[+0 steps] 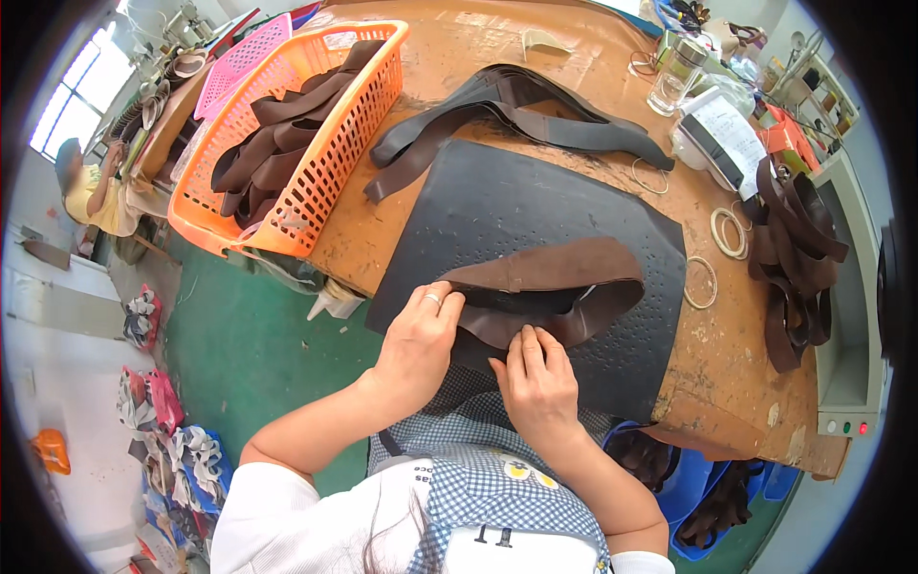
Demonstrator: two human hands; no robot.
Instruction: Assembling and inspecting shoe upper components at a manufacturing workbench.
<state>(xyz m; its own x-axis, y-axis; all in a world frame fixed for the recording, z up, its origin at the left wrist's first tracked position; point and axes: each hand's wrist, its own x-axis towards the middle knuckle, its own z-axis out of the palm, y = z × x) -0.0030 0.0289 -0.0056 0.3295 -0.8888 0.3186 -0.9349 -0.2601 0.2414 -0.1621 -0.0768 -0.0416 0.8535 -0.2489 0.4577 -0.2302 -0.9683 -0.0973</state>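
A wide brown band [564, 264] forms a loop over the black mat [535, 191] at the table's near edge. At the loop's left end, my left hand [419, 330] has its fingers closed on the band; a ring shows on one finger. My right hand [538, 378] grips the near side of the same loop, fingertips bent over its edge and thumb to the left. Both hands are closed, and their undersides are hidden. Small punched holes dot the mat around the loop.
An orange basket [316, 206] of brown bands stands at the left. Dark strips [516, 100] lie behind the mat. Rightward are pale rings [701, 282], a heap of brown bands [792, 258], a glass jar [677, 77] and a grey machine [846, 383]. Blue bins sit below the table's right edge.
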